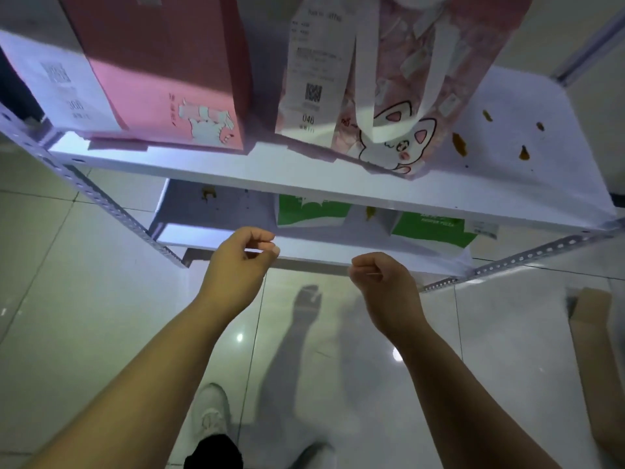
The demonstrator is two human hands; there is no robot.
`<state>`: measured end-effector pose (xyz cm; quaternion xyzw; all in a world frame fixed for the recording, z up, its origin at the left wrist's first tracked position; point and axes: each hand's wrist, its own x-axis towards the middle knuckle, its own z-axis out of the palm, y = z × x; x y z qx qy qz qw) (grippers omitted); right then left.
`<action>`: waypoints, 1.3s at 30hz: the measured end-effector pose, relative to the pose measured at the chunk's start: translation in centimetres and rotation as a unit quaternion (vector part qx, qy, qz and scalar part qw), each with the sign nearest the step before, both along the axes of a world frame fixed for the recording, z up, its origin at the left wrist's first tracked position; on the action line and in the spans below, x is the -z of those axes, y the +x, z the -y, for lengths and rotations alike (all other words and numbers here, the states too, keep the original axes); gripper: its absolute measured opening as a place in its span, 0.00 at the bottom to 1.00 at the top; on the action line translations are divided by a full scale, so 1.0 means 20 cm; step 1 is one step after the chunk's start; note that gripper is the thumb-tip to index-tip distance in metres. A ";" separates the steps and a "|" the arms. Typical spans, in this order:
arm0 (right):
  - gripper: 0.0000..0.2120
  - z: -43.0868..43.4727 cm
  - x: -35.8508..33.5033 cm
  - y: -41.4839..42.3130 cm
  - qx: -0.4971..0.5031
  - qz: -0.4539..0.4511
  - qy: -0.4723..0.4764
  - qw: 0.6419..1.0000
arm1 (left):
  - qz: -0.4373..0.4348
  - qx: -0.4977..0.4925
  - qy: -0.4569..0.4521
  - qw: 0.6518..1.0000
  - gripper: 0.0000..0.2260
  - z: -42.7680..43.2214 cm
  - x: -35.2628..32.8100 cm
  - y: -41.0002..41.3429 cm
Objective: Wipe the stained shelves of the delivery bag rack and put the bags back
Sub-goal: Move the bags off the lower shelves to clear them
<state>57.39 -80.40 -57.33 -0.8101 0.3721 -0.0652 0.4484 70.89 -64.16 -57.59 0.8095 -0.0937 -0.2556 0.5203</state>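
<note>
Fingers of the left hand curl toward the thumb and the right hand is loosely balled. Neither visibly holds anything, and both are poised before the lower shelf. Wiping looks not yet begun: brown stains dot the upper shelf beside the cat-print bag and pink bag, which likely must come off first. No cloth is visible, and the green bags below are half hidden.

Both bare forearms reach forward, left hand and right hand each curled into an empty fist.
</note>
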 end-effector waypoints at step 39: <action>0.37 0.69 1.47 0.70 0.041 0.037 -0.138 0.989 | 0.139 -0.102 0.053 0.984 0.23 0.61 1.40 0.52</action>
